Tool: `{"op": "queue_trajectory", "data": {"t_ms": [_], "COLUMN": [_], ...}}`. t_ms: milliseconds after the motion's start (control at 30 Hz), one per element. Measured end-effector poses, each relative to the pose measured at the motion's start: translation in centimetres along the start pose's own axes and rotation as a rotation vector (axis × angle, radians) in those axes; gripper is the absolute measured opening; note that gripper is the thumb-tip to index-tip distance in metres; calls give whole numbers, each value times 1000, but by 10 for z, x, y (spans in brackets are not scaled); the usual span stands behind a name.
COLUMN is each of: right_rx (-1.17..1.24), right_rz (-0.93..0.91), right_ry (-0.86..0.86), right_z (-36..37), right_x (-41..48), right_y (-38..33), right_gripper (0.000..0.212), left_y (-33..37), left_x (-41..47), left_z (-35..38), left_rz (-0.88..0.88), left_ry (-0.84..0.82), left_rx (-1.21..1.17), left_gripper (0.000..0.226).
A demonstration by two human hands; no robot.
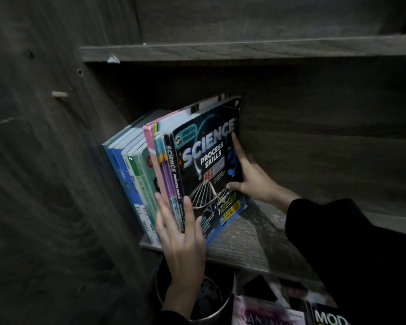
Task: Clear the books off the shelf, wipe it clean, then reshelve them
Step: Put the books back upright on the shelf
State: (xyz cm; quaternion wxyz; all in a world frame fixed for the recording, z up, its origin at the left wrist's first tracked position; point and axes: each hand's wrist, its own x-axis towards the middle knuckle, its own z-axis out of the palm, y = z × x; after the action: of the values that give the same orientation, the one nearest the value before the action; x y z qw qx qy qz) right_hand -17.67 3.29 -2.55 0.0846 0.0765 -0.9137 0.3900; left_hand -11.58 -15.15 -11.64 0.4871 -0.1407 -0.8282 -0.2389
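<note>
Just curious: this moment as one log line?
left hand: on spines | right hand: on Science book cover | books: on shelf

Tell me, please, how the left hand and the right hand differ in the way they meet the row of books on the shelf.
The left hand reaches up from below onto the spines; the right hand comes from the right and presses the cover of the science book. The left hand's fingers all point up the spines; the right hand's thumb juts sideways from its forefinger. Both have straight fingers.
</note>
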Motion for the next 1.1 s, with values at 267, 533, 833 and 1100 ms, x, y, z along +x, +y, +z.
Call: {"op": "queue_trajectory", "data": {"t_ms": [267,533,833,1100], "right_rx": [107,260,261,-53], "right_rz": [384,452,248,45], "right_ry": [105,85,567,669], "right_z": [96,100,84,74], "right_x": [-30,-6,-67,-249], "right_y": [30,34,8,85], "right_gripper": [64,58,39,14], "left_y": [-7,-4,33,128], "left_x": [-24,-23,-13,-102], "left_z": [13,23,-10,-7], "left_rz": [-180,-227,-2,69], "left_ry": [-68,-96,-96,-545], "left_rx": [-29,133,-86,-665], "left_gripper": [88,87,91,21]}}
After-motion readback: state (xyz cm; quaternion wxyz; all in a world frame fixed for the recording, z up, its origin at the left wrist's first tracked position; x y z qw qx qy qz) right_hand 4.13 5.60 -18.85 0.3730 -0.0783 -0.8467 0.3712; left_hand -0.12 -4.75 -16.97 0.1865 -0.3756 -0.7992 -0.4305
